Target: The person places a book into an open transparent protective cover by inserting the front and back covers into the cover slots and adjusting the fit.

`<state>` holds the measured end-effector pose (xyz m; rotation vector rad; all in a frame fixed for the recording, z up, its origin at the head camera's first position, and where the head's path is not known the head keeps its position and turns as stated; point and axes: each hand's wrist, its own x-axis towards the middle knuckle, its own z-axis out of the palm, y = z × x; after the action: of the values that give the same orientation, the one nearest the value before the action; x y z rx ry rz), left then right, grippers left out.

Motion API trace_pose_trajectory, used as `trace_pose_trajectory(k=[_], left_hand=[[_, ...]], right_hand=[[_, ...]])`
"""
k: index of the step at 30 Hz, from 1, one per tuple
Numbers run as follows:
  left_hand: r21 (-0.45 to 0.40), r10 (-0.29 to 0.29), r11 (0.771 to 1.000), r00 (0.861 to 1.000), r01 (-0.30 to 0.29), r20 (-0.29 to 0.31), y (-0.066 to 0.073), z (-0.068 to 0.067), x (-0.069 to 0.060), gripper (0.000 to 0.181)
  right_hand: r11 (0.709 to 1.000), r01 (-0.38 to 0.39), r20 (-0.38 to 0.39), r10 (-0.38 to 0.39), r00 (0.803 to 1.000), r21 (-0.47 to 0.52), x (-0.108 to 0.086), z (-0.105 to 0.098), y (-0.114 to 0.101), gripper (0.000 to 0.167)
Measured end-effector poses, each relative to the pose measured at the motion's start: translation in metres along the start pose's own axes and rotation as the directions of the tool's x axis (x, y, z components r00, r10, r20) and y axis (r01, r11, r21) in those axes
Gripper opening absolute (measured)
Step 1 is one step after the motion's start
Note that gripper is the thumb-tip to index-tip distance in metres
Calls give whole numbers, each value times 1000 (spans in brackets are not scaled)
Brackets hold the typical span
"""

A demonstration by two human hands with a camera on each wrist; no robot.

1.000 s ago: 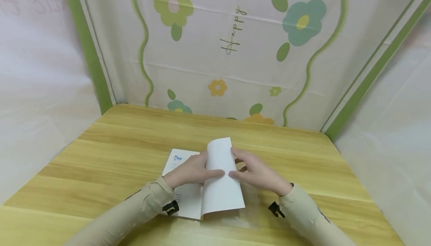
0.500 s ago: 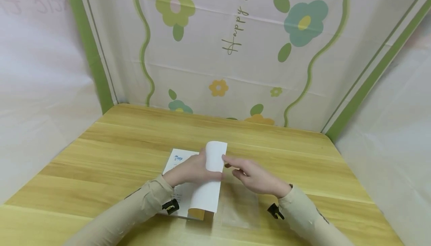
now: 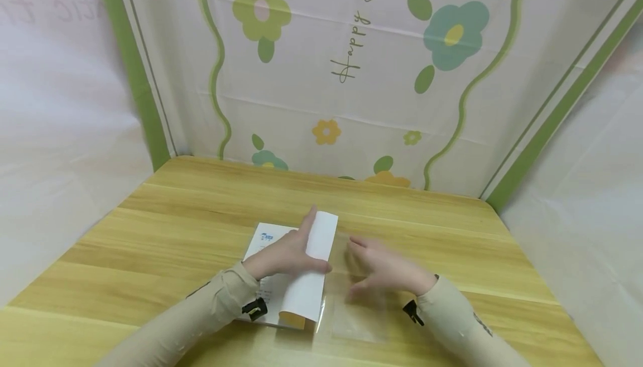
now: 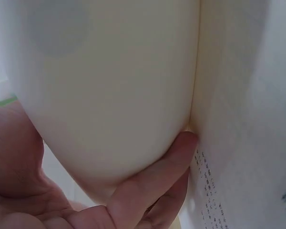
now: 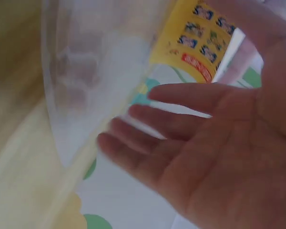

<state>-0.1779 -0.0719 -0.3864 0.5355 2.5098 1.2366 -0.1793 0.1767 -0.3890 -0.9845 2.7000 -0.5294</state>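
Observation:
An open book (image 3: 273,286) lies on the table, its left page printed with small text and a blue logo. My left hand (image 3: 288,252) lies across it and grips the raised white cover (image 3: 306,291), which bends over to the left. In the left wrist view, curled fingers (image 4: 157,181) press near the fold. The yellow outer side of the cover (image 5: 195,38), with small cartoon pictures, shows in the right wrist view. Right of the book lies a clear plastic sleeve (image 3: 359,322). My right hand (image 3: 389,266) hovers over it, fingers loosely extended and holding nothing; contact cannot be told.
The wooden table (image 3: 176,233) extends around the book on all sides. A flower-patterned cloth (image 3: 291,88) hangs behind its far edge, with pale cloth at both sides.
The raised cover has folded farther left, and my left thumb keeps hold of it. My right hand has left the cover's edge and moved right, down over the plastic.

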Motion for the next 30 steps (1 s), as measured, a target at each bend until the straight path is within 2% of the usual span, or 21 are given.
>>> trace_pose_trajectory(k=[3,9,16,22,30], left_hand=[[12,13,1000,1000,-13,29,0,0,-1,119],[90,13,996,1000,-16,29,1,0,-1,110],[194,-43,980,999,38,25,2,4,-2,108],[218,-88,972,996,81,21,4,7,-4,111],[280,-109,955,994,102,9,6,8,-7,109]], right_hand=[[998,-67,81,68,994,-9,-1,8,-2,120],[991,-129,148,132,980,-31,-2,14,-5,125],[987,-157,143,159,977,-30,-2,14,-7,126],[987,-155,150,159,976,-43,-1,14,-7,126],[989,-134,149,141,979,-58,-1,15,-5,125]])
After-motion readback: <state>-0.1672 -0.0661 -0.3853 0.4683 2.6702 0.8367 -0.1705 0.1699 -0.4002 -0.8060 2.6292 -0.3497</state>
